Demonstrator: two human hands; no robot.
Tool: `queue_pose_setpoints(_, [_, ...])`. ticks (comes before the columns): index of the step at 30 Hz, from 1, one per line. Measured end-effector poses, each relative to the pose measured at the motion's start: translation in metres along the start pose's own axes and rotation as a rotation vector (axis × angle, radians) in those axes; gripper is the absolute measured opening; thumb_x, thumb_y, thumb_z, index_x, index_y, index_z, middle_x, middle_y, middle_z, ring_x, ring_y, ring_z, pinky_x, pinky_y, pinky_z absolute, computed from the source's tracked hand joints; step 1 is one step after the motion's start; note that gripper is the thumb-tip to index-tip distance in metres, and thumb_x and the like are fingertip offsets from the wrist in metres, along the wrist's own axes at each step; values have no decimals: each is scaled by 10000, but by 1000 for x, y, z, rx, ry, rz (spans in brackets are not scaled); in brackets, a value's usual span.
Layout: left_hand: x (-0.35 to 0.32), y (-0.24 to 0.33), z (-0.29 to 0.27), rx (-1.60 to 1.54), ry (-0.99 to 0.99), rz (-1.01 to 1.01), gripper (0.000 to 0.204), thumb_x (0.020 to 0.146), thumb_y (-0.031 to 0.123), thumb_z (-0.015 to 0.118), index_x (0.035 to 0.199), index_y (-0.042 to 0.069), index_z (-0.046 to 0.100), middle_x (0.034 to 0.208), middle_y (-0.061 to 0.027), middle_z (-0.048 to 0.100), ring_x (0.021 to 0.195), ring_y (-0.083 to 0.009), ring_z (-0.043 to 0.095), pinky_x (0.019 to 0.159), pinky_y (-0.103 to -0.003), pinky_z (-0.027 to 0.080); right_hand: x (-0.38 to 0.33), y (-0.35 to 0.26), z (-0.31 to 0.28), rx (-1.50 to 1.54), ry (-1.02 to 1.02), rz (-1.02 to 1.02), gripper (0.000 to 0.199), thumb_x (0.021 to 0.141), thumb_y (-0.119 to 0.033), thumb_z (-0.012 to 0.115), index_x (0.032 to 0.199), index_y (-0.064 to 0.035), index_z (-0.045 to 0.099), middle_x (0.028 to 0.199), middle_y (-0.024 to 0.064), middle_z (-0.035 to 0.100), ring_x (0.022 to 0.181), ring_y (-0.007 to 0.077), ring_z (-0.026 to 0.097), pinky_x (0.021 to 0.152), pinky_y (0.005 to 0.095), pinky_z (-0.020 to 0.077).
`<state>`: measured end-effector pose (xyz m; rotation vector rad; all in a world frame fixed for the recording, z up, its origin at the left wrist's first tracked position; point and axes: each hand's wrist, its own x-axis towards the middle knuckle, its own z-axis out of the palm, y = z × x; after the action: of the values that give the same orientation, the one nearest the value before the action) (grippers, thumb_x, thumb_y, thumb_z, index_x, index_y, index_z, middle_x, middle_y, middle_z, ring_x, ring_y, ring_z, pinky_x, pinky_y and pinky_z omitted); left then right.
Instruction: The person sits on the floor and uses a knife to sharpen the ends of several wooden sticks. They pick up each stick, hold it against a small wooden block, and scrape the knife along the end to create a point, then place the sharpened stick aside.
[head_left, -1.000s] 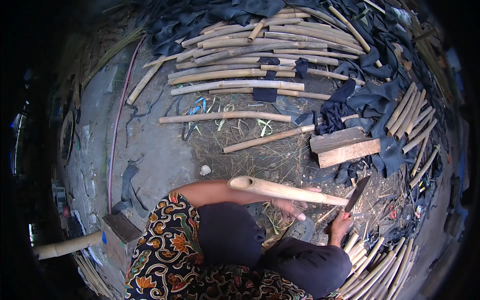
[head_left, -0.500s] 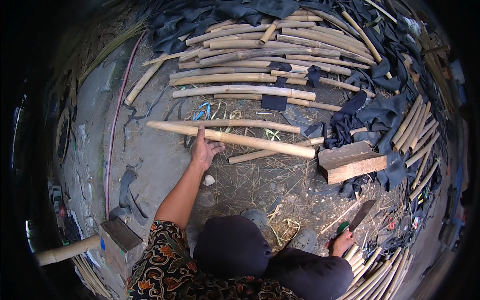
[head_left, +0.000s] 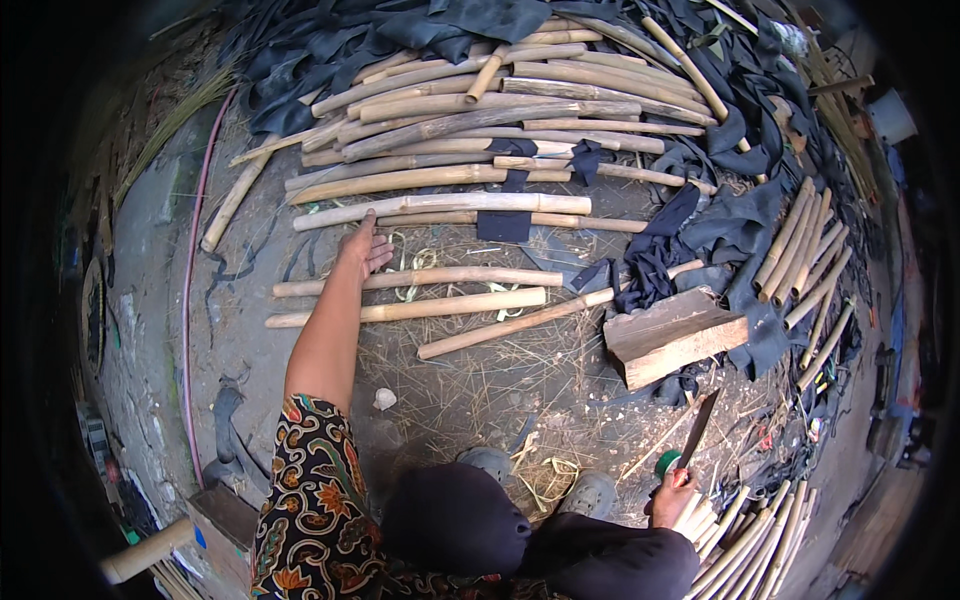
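Note:
My left hand (head_left: pixel 366 250) reaches forward with its thumb at the lower edge of a pale bamboo pole (head_left: pixel 450 204). Its other fingers are apart and not wrapped around that pole. Beneath my left forearm lie two more bamboo poles: a brownish one (head_left: pixel 460 276) and a lighter one (head_left: pixel 450 306) nearer to me. My right hand (head_left: pixel 672 500), by my right knee, is closed around the handle of a machete (head_left: pixel 700 430), its dark blade pointing up and away. Red and green show at the handle.
A notched wooden block (head_left: pixel 685 335) stands right of centre, beside dark cloth strips (head_left: pixel 655 245). Stacked bamboo poles (head_left: pixel 420 130) fill the far side. Cut bamboo bundles lie at the right (head_left: pixel 800 240) and beside my right knee (head_left: pixel 760 540). A wooden block (head_left: pixel 222 525) sits lower left.
My left hand has let go of the lighter bamboo pole, which now lies on the ground, and has moved forward to the pale pole. The machete in my right hand has tilted more upright.

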<state>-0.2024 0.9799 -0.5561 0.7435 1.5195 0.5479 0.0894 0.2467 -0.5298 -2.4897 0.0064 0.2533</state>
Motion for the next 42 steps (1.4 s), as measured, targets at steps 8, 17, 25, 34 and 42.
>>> queue_pose_setpoints(8, [95,-2,42,-92,202,-84,734,779,667,825,1218,113,625,975,-62,610,945,-241,669,776,-424,632,-15,19,-14,-156,-129,172,425,907,-248,761,1173,59,636,926,181,728,854,288,705,831,408,550])
queue_pose_setpoints(17, [24,9,53,-899,-83,118,756,899,515,741,1439,80,439,1276,-148,515,1142,-324,591,1046,-564,489,-15,23,-18,-260,-105,248,470,906,-309,705,1217,39,654,1036,245,736,970,368,723,892,445,531])
queue_pose_setpoints(25, [-144,79,69,-1051,-187,405,425,936,434,664,1087,62,524,999,-103,539,892,-281,561,1090,-651,412,-4,15,-13,117,-82,335,429,957,-341,628,934,87,661,688,170,618,645,247,598,642,434,463])
queue_pose_setpoints(34, [-314,107,138,-798,-784,583,213,968,317,627,930,116,567,862,-71,545,878,-237,566,1094,-642,416,-1,-66,-29,363,-15,45,340,998,-291,673,1079,39,659,808,29,622,737,98,538,679,291,456])
queue_pose_setpoints(42, [-411,91,191,-593,-1175,835,388,1018,375,590,1226,50,629,1137,-146,610,1122,-318,574,1176,-707,320,3,-110,-35,451,-96,-44,280,991,-269,690,1094,-11,664,767,37,619,705,97,541,647,296,463])
